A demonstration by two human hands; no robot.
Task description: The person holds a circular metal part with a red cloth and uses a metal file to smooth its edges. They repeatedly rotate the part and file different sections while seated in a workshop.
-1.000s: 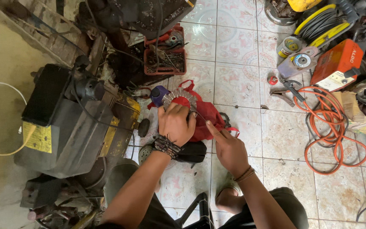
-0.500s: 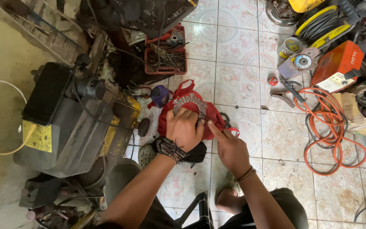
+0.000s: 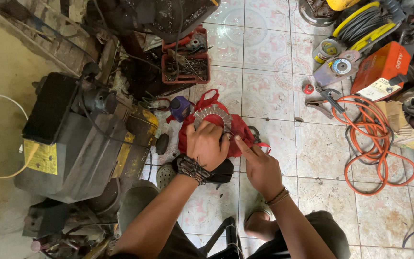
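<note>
My left hand, with a dark braided wristband, grips a fanned set of flat metal pieces lying on a red cloth bag on the tiled floor. My right hand rests just to the right, its index finger stretched toward the metal pieces and the bag. A small purple can stands at the bag's upper left. What lies under my left palm is hidden.
A large dark machine with a yellow label fills the left. A red tray of bolts and tools sits behind the bag. An orange coiled cable, an orange box and a yellow hose reel crowd the right. My foot is below.
My hands have drawn nearer to me along the bag. The fanned metal pieces, earlier under my left hand, now show above its fingers. My right index finger now points at them.
</note>
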